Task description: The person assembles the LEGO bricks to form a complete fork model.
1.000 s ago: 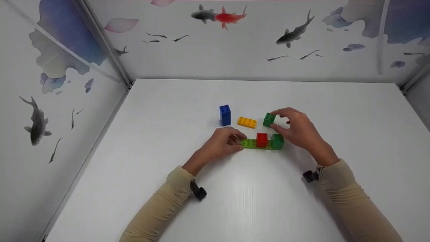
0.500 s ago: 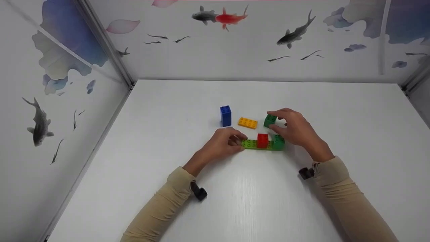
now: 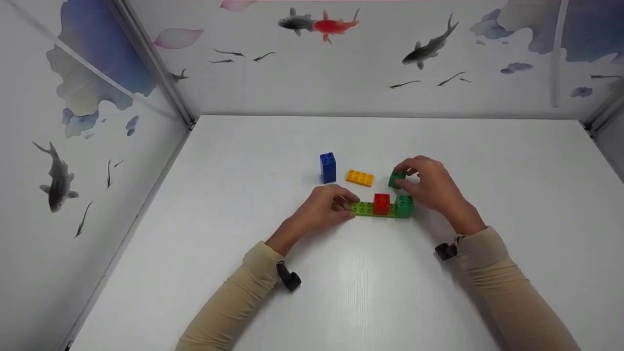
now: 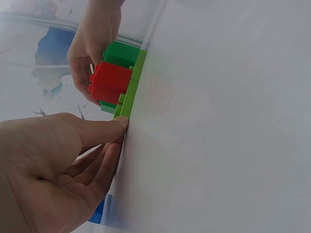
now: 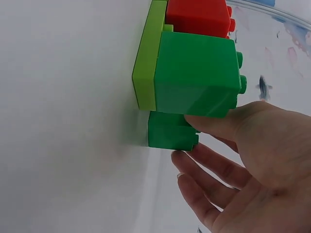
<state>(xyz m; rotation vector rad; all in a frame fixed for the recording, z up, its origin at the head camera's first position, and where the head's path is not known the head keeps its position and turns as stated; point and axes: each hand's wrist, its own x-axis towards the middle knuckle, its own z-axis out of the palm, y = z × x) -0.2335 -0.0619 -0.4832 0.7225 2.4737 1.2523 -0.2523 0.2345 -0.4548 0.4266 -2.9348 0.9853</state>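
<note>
In the head view my left hand [image 3: 324, 208] pinches the left end of a long light green building-block plate [image 3: 361, 208] lying on the table. A red brick [image 3: 381, 204] sits on the plate near its middle, and a dark green brick [image 3: 404, 206] stands on its right end. Just behind that end, a separate green brick [image 3: 396, 180] rests on the table. My right hand [image 3: 431, 187] holds this loose brick between thumb and fingers, partly covering it. In the right wrist view, the loose green brick [image 5: 171, 132] shows beyond the mounted green brick [image 5: 197, 73].
A tall blue block [image 3: 328, 168] stands behind my left hand. Right of it lies a flat yellow brick [image 3: 360, 178], behind the plate. White panels [image 3: 341, 87] with painted fish border the white table [image 3: 351, 292] at the back and left.
The loose green brick has shifted slightly right and turned a little, with my right hand on it. My left hand and the plate stay in place.
</note>
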